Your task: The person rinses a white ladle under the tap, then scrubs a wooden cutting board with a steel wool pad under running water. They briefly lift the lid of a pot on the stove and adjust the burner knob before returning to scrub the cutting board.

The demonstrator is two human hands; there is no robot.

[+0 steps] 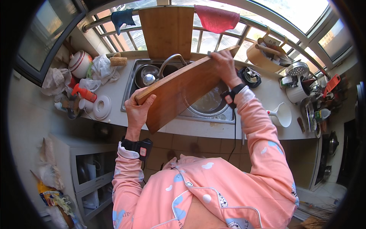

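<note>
A wooden cutting board [180, 91] is held tilted above the steel double sink [207, 118]. My left hand [138, 110] grips its near left corner, thumb on the face. My right hand [226, 67] holds the upper right edge, with a small dark thing, perhaps a scrubber, at the fingertips. Behind the board, a basin of water [210, 100] stands in the right bowl. The left bowl holds metal bowls [148, 79] beside the curved faucet [171, 61]. Part of the sink is hidden by the board.
Another wooden board [167, 31] stands against the window rail, near a pink cloth [217, 17] and a blue cloth [122, 20]. An orange spray bottle [85, 94] and a white lid [102, 107] lie left. To the right are a white funnel-like vessel [281, 115] and a utensil holder [297, 91].
</note>
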